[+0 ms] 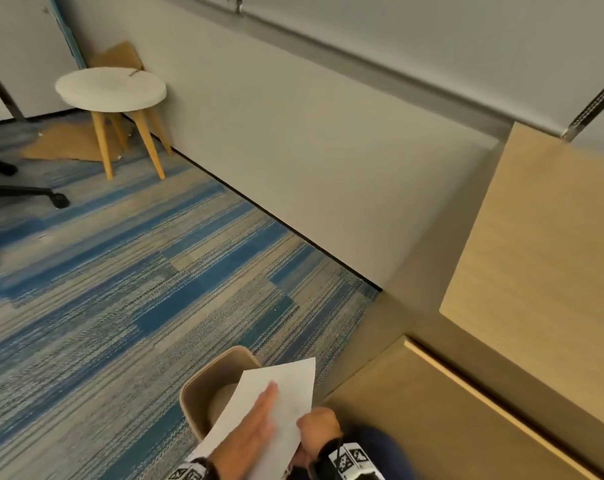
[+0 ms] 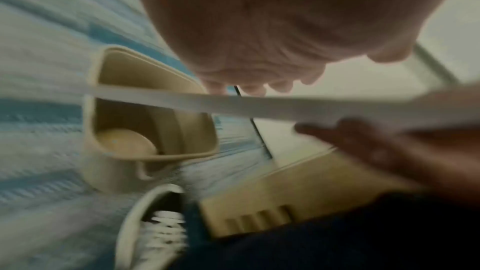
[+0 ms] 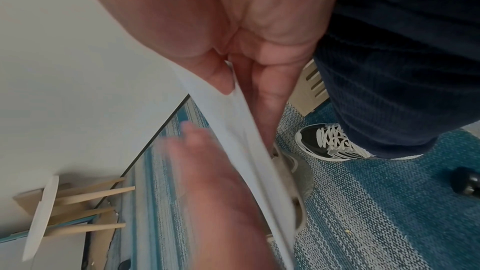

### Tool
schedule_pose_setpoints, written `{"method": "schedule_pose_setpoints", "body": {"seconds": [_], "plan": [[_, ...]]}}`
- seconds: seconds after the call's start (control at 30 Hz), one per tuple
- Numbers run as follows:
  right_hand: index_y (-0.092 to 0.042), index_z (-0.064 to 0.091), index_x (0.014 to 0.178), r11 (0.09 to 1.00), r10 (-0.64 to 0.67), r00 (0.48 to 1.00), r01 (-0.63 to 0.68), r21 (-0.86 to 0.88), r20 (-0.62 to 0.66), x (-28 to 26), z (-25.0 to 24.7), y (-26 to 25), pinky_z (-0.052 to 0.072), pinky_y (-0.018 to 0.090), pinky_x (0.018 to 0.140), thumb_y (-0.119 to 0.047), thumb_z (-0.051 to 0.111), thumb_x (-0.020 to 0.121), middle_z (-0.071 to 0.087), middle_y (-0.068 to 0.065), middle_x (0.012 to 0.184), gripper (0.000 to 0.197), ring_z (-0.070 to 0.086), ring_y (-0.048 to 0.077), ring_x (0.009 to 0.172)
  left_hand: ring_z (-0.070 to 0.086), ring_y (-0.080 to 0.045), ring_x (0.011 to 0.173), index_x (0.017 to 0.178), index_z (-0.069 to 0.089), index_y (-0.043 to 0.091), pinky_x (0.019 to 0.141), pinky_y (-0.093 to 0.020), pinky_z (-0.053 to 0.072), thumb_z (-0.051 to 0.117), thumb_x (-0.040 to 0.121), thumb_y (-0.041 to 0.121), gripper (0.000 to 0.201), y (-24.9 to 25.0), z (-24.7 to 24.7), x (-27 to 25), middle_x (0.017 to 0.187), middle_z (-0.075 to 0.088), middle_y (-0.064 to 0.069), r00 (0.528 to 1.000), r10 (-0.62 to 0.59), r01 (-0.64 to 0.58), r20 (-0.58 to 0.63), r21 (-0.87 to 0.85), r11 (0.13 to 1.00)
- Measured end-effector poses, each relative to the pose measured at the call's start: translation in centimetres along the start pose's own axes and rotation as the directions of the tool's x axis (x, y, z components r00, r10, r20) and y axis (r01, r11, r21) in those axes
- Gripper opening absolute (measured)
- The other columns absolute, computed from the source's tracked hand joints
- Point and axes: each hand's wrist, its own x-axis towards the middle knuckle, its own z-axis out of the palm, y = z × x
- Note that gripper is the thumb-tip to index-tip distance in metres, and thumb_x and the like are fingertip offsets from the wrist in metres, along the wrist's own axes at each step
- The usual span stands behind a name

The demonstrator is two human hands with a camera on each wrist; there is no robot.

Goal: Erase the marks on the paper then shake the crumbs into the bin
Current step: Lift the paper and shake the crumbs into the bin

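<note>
Paper (image 1: 280, 393) hanging tilted over the bin (image 1: 203, 382)!
Right hand (image 1: 319, 427) is pinching its near edge, thumb on top; left hand (image 1: 255, 424) is lying flat-fingered across the sheet.

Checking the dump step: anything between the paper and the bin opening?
Nothing visible. The paper hangs tilted over the bin, whose mouth is open below it. Right hand pinches its edge; left hand lies flat on top.
</note>
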Motion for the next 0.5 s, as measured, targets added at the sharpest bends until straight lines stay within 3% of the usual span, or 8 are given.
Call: {"method": "schedule_pose_setpoints", "body": {"seconds": [0.03,0.07,0.13,0.2,0.27,0.33,0.43,0.5], "plan": [[0.002,0.062,0.132,0.997,-0.075,0.997,0.075,-0.017,-0.029,-0.1,0.1,0.1,0.043,0.038,0.105,-0.023,0.054,0.102,0.062,0.021,0.136,0.040,0.056,0.037,0.128,0.032,-0.011,0.143,0.144,0.042,0.040,0.118,-0.040,0.026,0.047,0.092,0.063,0.057,0.3,-0.7,-1.2,0.152,0.038,0.011,0.988,0.081,-0.103,0.128,0.176,0.979],[0.003,0.064,0.129,0.994,-0.054,0.998,0.056,-0.094,0.029,-0.5,-0.2,-0.1,0.043,0.039,0.104,-0.022,0.057,0.101,0.064,0.022,0.134,0.038,0.057,0.038,0.127,0.021,-0.020,0.148,0.151,0.029,0.033,0.120,-0.043,0.018,0.040,0.090,0.071,0.073,-0.9,-0.8,-1.1,0.159,0.026,0.004,0.974,-0.047,0.004,0.219,0.194,0.981],[0.004,0.064,0.128,0.989,-0.027,0.999,0.030,-0.143,0.020,-0.6,-0.5,0.0,0.043,0.040,0.105,-0.017,0.054,0.102,0.063,0.022,0.135,0.035,0.055,0.038,0.129,0.022,-0.032,0.147,0.156,0.018,0.023,0.120,-0.048,0.018,0.038,0.067,0.095,0.116,-7.7,-0.2,3.6,0.162,0.020,-0.007,0.985,-0.154,0.148,0.078,0.084,0.985],[0.004,0.063,0.130,0.979,-0.070,0.997,0.074,-0.191,0.024,-0.6,-0.7,0.2,0.042,0.042,0.107,-0.017,0.055,0.102,0.062,0.023,0.137,0.036,0.054,0.039,0.131,0.008,-0.017,0.151,0.158,0.004,0.031,0.122,-0.041,0.007,0.035,0.080,0.084,0.099,-6.0,-2.1,3.0,0.161,0.006,0.016,0.988,-0.151,0.145,0.035,0.139,0.980],[0.004,0.062,0.131,0.973,-0.113,0.993,0.117,-0.197,0.033,-0.9,-1.0,0.1,0.043,0.042,0.106,-0.022,0.064,0.098,0.061,0.024,0.137,0.042,0.055,0.040,0.129,-0.005,0.005,0.145,0.154,0.001,0.044,0.119,-0.031,-0.002,0.033,0.101,0.056,0.063,-1.9,-1.6,0.5,0.152,-0.007,0.034,0.989,0.041,-0.060,0.139,0.141,0.988],[0.003,0.062,0.130,0.970,-0.128,0.992,0.130,-0.204,0.024,-0.9,-1.1,0.0,0.044,0.042,0.105,-0.028,0.068,0.096,0.062,0.024,0.136,0.047,0.056,0.040,0.129,0.010,-0.003,0.146,0.155,0.005,0.034,0.121,-0.033,0.007,0.034,0.097,0.063,0.071,-2.2,-0.7,0.3,0.155,0.003,0.026,0.979,0.079,-0.131,0.188,0.280,0.951],[0.003,0.062,0.132,0.974,-0.085,0.996,0.089,-0.210,0.025,-1.3,-1.3,-0.2,0.043,0.041,0.105,-0.029,0.061,0.100,0.061,0.022,0.138,0.045,0.055,0.038,0.131,0.022,-0.027,0.148,0.157,0.014,0.016,0.119,-0.038,0.020,0.023,0.054,0.096,0.130,-10.1,0.1,5.8,0.164,0.012,-0.008,0.979,-0.204,0.203,-0.021,0.236,0.950],[0.002,0.063,0.131,0.972,-0.104,0.994,0.105,-0.209,0.013,-1.0,-1.1,0.1,0.043,0.041,0.106,-0.029,0.060,0.100,0.062,0.022,0.137,0.044,0.055,0.038,0.131,0.008,-0.018,0.152,0.158,0.010,0.026,0.122,-0.036,0.009,0.036,0.081,0.081,0.098,-8.9,-0.5,4.9,0.165,0.001,0.002,0.990,-0.138,0.125,0.043,0.225,0.966]]}}
